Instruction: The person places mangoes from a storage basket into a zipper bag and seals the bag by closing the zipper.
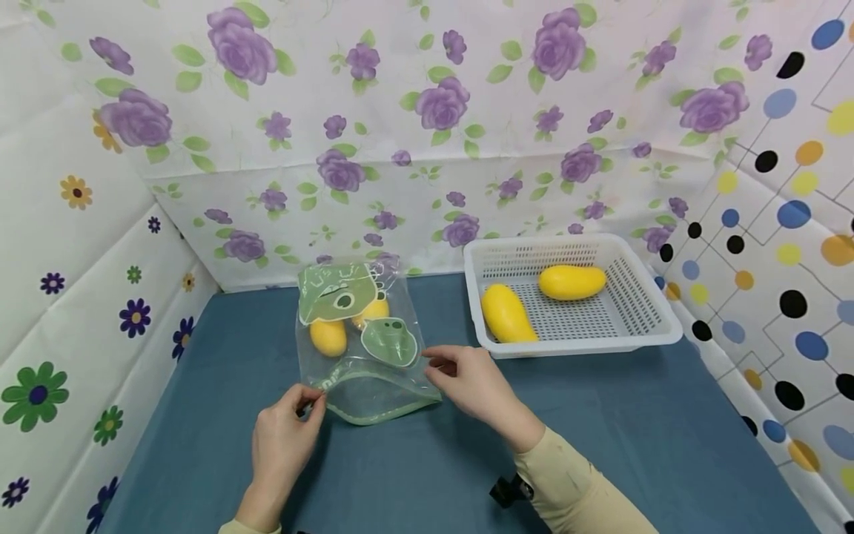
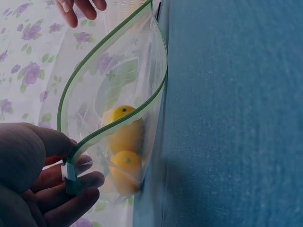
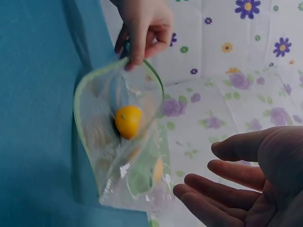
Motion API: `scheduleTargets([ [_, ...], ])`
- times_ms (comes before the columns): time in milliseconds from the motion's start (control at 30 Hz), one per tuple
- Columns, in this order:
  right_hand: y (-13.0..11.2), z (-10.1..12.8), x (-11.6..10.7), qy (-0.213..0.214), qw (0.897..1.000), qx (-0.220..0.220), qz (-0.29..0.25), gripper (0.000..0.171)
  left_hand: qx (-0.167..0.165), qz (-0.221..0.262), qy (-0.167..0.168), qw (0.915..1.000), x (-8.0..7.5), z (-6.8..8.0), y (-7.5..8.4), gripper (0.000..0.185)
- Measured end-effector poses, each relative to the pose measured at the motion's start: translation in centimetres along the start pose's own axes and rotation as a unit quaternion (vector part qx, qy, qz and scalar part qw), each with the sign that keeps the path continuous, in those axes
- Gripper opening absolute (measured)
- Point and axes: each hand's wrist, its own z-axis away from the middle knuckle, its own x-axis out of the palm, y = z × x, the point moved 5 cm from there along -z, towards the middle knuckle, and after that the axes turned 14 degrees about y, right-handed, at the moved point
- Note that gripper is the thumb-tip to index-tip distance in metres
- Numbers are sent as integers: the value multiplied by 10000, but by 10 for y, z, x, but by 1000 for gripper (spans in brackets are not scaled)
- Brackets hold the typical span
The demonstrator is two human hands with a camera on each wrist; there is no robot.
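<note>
Clear plastic, a zip bag [image 1: 356, 337] lies on the blue table [image 1: 600, 430] with its mouth gaping, two mangoes [image 1: 328, 335] inside. The left hand [image 1: 283, 437] pinches the bag's near-left corner, while the right hand [image 1: 470, 382] hovers slack-fingered just beside its other end, holding nothing. Two more mangoes [image 1: 507, 313] lie in the white basket [image 1: 640, 334] to the right.

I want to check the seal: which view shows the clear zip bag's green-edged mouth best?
The left wrist view: the clear zip bag's green-edged mouth gapes open there. The right wrist view shows it obliquely; the head view shows it small.
</note>
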Motion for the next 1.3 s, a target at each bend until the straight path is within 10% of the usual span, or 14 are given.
scheduleTargets([
  [1300, 54, -60, -111, 1455, 9857, 214, 825, 31, -45, -125, 25, 9999, -1, 5, -8, 15],
])
